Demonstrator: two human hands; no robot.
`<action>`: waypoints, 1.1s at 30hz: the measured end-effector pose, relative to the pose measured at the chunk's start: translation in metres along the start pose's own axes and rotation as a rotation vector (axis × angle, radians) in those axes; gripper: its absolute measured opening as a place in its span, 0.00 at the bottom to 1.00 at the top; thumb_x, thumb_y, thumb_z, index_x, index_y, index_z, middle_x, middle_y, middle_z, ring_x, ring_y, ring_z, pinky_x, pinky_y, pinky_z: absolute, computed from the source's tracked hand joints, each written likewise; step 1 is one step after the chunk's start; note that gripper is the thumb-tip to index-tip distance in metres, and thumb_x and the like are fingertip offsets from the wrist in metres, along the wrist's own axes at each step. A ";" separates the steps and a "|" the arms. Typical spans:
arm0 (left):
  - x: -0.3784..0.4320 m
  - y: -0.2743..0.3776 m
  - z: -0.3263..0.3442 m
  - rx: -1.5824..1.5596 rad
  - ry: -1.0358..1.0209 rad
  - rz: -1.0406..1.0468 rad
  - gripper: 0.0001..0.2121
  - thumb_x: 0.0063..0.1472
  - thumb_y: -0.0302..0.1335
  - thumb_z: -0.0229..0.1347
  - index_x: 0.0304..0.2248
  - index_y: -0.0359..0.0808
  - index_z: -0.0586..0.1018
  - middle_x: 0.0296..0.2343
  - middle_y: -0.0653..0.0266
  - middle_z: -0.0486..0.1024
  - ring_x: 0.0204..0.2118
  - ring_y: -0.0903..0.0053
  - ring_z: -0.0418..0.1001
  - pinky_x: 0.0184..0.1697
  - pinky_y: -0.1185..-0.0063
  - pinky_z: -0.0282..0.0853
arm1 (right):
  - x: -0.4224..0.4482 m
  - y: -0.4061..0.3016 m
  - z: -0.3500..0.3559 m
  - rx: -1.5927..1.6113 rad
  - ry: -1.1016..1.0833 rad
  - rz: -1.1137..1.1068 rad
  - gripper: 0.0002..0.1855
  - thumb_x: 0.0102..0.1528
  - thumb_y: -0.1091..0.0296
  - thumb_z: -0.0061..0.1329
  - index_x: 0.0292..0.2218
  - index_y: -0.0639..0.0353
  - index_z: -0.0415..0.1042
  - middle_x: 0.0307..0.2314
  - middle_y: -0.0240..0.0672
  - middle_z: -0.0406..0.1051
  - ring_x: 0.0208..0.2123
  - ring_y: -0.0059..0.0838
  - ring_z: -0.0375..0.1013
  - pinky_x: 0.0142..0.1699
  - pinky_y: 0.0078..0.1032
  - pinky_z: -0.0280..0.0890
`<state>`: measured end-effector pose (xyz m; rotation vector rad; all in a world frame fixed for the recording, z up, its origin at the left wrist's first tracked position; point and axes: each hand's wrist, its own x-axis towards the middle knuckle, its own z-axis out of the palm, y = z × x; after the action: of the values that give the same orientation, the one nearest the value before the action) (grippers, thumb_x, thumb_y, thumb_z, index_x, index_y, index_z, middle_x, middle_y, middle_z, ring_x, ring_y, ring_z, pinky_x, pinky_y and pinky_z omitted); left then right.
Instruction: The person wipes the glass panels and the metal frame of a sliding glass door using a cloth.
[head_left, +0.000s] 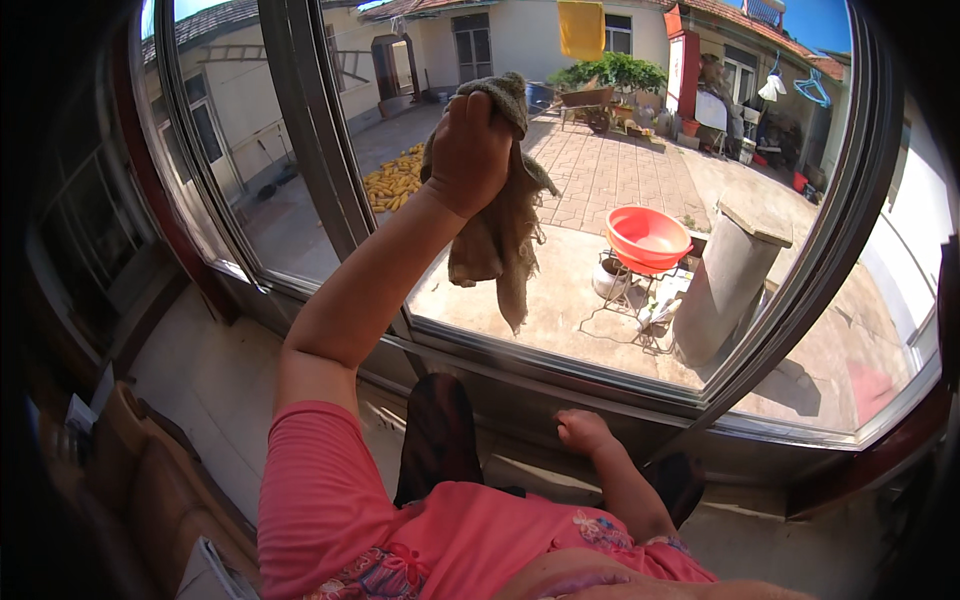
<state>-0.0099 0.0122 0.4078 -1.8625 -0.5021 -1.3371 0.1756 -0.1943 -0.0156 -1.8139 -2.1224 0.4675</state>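
Note:
My left hand (471, 154) is raised in front of a sliding glass window and grips a frayed, grey-brown cloth rag (514, 232). The rag bunches over my fingers, and its ragged ends hang below. Whether it touches the pane cannot be told. Low and to the right, my right hand (583, 431) is held with curled fingers near the window's lower metal frame (551, 369). Nothing shows in it. My legs in dark, sheer cloth are bent below the sill.
A brown padded seat (154, 480) stands at the lower left. A dark upright frame bar (319, 127) divides the window. Beyond the glass lie a red plastic basin (649, 236) on a wire stand, a concrete pillar (724, 289), corn cobs (395, 180) and a wheelbarrow (586, 99).

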 end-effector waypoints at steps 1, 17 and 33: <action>0.000 -0.005 0.000 0.004 0.003 -0.003 0.13 0.52 0.24 0.55 0.39 0.35 0.79 0.39 0.55 0.67 0.43 0.57 0.68 0.44 0.66 0.71 | -0.001 0.000 0.000 0.000 0.013 -0.014 0.15 0.53 0.65 0.46 0.42 0.56 0.75 0.39 0.43 0.76 0.43 0.46 0.75 0.47 0.40 0.70; 0.029 -0.008 0.018 -0.181 0.235 -0.036 0.27 0.52 0.40 0.56 0.48 0.29 0.73 0.53 0.37 0.61 0.58 0.44 0.58 0.61 0.52 0.50 | 0.010 0.002 0.005 -0.012 -0.047 0.011 0.15 0.53 0.63 0.46 0.41 0.55 0.75 0.37 0.46 0.76 0.42 0.48 0.75 0.46 0.42 0.70; 0.023 -0.136 0.018 0.010 0.217 -0.289 0.24 0.58 0.37 0.53 0.51 0.33 0.73 0.53 0.44 0.65 0.60 0.52 0.59 0.58 0.55 0.57 | -0.029 -0.003 -0.020 0.058 0.247 0.022 0.14 0.53 0.68 0.47 0.41 0.54 0.77 0.36 0.44 0.77 0.41 0.47 0.75 0.46 0.39 0.71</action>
<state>-0.0850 0.1080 0.4755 -1.6552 -0.6805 -1.7014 0.1864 -0.2227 0.0028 -1.7638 -1.9054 0.2894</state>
